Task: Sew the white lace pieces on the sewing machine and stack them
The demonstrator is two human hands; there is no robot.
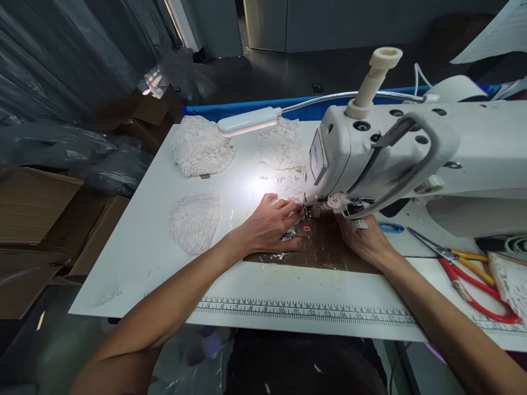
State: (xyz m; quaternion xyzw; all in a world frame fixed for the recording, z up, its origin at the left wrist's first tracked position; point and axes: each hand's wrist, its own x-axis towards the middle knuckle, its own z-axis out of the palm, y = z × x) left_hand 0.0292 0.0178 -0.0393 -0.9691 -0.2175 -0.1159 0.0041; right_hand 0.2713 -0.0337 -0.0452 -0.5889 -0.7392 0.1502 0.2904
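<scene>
My left hand lies flat with its fingers spread, just left of the presser foot of a white sewing machine. White lace runs from behind these fingers toward the back of the table. On the other side of the needle area, my right hand reaches under the machine head. The head covers its fingers, so any hold is hidden. Both hands rest at a brown plate sprinkled with thread scraps.
Lace pieces and another lace piece lie on the white table. Scissors with red handles and yellow-handled snips sit at right. A lamp overhangs the table; cardboard boxes stand left. A printed ruler lines the front edge.
</scene>
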